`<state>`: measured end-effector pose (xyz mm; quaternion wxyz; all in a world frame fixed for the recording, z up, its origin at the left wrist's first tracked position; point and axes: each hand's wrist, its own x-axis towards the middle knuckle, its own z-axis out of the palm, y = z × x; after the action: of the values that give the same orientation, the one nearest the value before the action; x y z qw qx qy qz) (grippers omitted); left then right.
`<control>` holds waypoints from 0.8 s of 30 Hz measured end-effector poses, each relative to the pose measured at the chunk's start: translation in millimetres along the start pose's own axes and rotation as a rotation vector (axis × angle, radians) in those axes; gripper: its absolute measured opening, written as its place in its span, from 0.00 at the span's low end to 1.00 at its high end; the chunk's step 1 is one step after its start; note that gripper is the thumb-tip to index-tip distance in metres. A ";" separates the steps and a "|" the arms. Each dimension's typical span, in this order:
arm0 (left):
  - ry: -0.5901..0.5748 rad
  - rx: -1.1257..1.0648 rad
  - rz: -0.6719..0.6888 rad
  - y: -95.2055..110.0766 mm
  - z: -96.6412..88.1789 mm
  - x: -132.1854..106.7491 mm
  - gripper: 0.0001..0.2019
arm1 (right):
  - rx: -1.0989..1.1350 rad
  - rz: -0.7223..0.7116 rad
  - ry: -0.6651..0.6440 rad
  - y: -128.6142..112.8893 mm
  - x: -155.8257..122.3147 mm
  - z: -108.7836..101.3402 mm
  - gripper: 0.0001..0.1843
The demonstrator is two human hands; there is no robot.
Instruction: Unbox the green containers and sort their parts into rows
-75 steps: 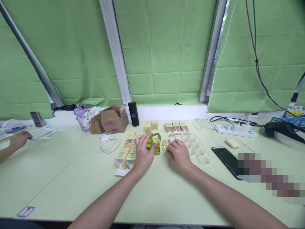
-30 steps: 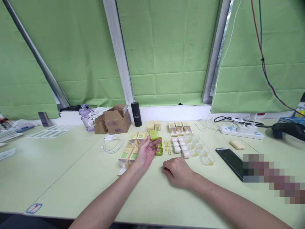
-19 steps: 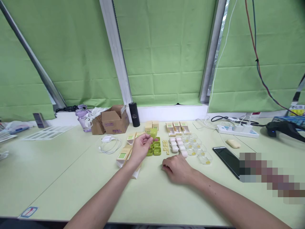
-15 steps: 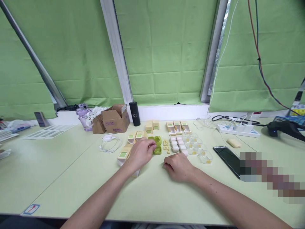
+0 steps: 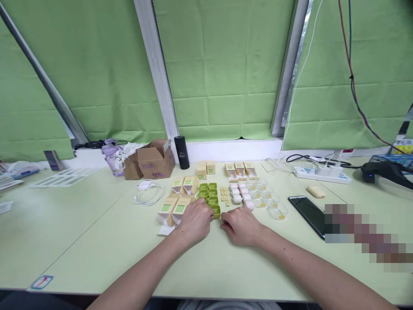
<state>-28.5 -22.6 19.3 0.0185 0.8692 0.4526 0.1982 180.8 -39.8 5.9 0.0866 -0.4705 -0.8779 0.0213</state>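
Small green square open-topped cases (image 5: 213,200) stand in two columns at the middle of the table. My left hand (image 5: 198,218) is at their near end, fingers curled and thumb side against the nearest green case (image 5: 216,211); part of the near left corner is hidden behind it. My right hand (image 5: 241,226) rests closed on the table to the right, with nothing visible in its fingers. Beyond it lie small yellow pieces (image 5: 224,194), white and pale pink rounded cases (image 5: 237,199) and clear plastic shells (image 5: 278,211) with yellow dots.
Small folded cartons (image 5: 166,209) with green labels stand left of the green cases, and others (image 5: 239,171) farther back. A brown cardboard box (image 5: 156,163), black cylinder (image 5: 182,153) and coiled white cable (image 5: 149,192) lie left. A phone (image 5: 306,215) and power strip (image 5: 322,174) are right.
My left hand has come nearer and lower, from over the middle of the green cases to their near end. The green cases there now form even columns. My right hand has stayed in place.
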 end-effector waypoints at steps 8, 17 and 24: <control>-0.061 0.121 0.015 -1.1 2.2 0.9 0.17 | 0.002 -0.021 0.009 -0.9 -1.2 0.3 0.07; -0.018 0.043 -0.024 -3.1 3.7 -0.6 0.15 | -0.015 -0.026 0.006 -0.6 -0.9 2.7 0.08; -0.198 0.213 -0.087 4.1 -4.2 2.3 0.15 | -0.001 -0.032 -0.028 1.1 -0.5 1.6 0.10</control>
<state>-25.6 -23.8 24.8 -0.0208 0.8612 0.5042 0.0616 181.8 -39.5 4.1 0.0744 -0.4560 -0.8865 0.0263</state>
